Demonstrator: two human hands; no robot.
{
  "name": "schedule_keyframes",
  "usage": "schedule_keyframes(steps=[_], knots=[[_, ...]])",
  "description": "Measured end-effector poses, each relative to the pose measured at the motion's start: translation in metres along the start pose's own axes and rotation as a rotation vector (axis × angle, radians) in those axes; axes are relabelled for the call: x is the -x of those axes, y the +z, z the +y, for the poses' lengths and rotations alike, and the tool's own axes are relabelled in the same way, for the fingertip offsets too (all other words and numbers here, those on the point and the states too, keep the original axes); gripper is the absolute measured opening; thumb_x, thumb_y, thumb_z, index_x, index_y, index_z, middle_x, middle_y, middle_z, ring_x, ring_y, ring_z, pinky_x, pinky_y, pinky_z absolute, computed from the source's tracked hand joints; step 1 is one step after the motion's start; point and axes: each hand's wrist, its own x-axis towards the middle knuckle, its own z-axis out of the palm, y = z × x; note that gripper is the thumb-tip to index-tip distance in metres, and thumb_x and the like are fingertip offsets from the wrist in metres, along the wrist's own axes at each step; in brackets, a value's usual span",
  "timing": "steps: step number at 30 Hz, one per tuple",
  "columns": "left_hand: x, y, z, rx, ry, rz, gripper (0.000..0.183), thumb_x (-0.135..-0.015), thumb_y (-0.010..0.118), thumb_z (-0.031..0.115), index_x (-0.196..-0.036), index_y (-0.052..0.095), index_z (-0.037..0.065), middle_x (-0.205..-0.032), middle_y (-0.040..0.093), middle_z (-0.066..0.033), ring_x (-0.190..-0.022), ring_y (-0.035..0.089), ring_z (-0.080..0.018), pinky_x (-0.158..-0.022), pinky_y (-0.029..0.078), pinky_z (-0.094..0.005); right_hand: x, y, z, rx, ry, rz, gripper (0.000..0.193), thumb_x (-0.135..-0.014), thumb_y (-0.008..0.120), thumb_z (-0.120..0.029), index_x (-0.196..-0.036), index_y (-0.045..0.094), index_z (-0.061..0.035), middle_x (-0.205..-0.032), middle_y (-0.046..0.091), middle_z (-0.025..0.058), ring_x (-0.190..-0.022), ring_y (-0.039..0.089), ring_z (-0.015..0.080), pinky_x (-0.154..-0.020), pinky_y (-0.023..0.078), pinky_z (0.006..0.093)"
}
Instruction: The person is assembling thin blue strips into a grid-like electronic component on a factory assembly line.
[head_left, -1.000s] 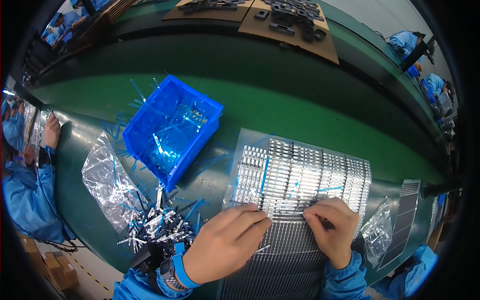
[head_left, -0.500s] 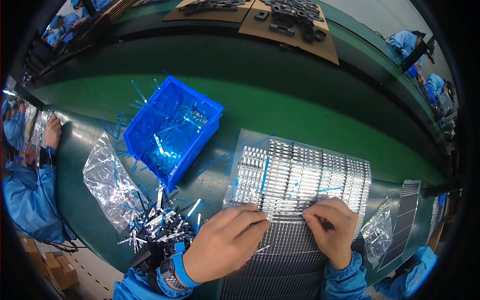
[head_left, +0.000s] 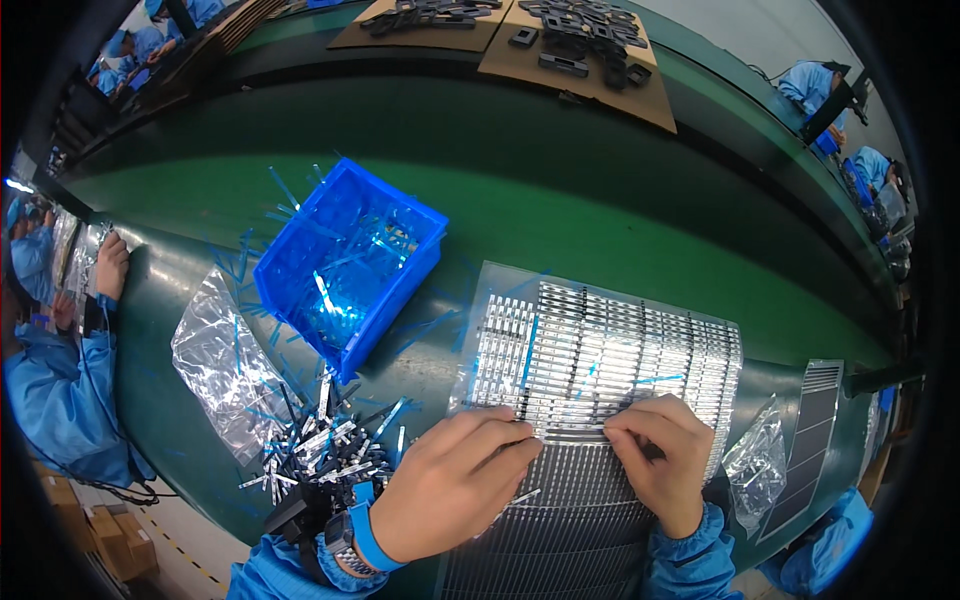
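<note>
A clear sheet [head_left: 640,345] with rows of narrow silvery strips lies before me, its near part dark and ribbed. Over a row near its middle, a thin dark strip [head_left: 575,434] spans the gap between my fingertips. My left hand [head_left: 450,490], with a watch and a blue wristband, pinches around the strip's left end. At its other end my right hand [head_left: 665,450] is closed, thumb against forefinger. The exact grip under the fingertips is partly hidden. A loose heap of short silvery and black strips [head_left: 325,445] sits left of my left hand.
A blue bin [head_left: 355,355] holds blue film slivers, with more scattered around it. Clear plastic bags [head_left: 225,365] lie on both sides. Black frame-like parts [head_left: 575,40] rest on cardboard at the far side. Co-workers in blue sit left and right; one person's hand [head_left: 112,265] is at left.
Both my hands stay almost in place on the strip. The view has shifted very slightly, and the co-worker's hand at the left has moved a little.
</note>
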Motion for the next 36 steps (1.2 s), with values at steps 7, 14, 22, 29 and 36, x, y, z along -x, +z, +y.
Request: schedule_keyframes(steps=[7,14,22,29,36], knots=[[0.001,0.008,0.004,-0.244,0.064,0.001,0.048,-0.082,0.079,0.018,-0.129,0.071,0.009,-0.109,0.064,-0.0047,-0.107,0.062,-0.0253,-0.088,0.054,-0.0375,0.0,0.001,-0.001,-0.02,-0.015,0.019,0.017,-0.078,0.084,0.0,-0.093,0.078,-0.004,-0.089,0.071,0.008,-0.076,0.068,0.0223,-0.062,0.055,0.0318],[0.0,0.009,0.013,-0.26,0.03,-0.024,0.051,-0.081,0.081,0.022,-0.13,0.07,0.01,-0.109,0.06,-0.0042,-0.105,0.06,-0.0249,-0.084,0.051,-0.0386,0.001,0.001,0.001,-0.045,-0.056,0.026,0.016,-0.079,0.082,0.001,-0.094,0.078,-0.0033,-0.09,0.071,0.0087,-0.074,0.067,0.0215,-0.059,0.053,0.0312],[-0.003,0.011,0.015,-0.278,0.028,-0.021,0.053,-0.082,0.079,0.024,-0.133,0.067,0.013,-0.112,0.057,-0.0046,-0.105,0.058,-0.0252,-0.085,0.048,-0.0387,0.002,0.002,0.003,-0.062,-0.071,0.045,0.015,-0.08,0.082,0.001,-0.094,0.079,-0.003,-0.09,0.071,0.009,-0.072,0.067,0.0213,-0.058,0.053,0.0305],[-0.007,0.016,0.019,-0.34,0.035,-0.012,0.051,-0.084,0.078,0.027,-0.133,0.068,0.019,-0.112,0.057,-0.0033,-0.105,0.056,-0.0234,-0.084,0.043,-0.0389,0.002,0.006,0.008,-0.098,-0.088,0.084,0.014,-0.081,0.082,0.0,-0.094,0.08,-0.0041,-0.09,0.072,0.0086,-0.069,0.066,0.0178,-0.056,0.052,0.0281],[-0.007,0.017,0.023,-0.37,0.018,-0.03,0.05,-0.086,0.076,0.029,-0.135,0.067,0.022,-0.112,0.056,-0.0053,-0.106,0.055,-0.0236,-0.087,0.039,-0.0408,-0.001,0.004,-0.001,-0.173,0.016,0.057,0.016,-0.082,0.079,0.0,-0.097,0.08,-0.0044,-0.09,0.071,0.0085,-0.066,0.064,0.0156,-0.056,0.052,0.0281]])
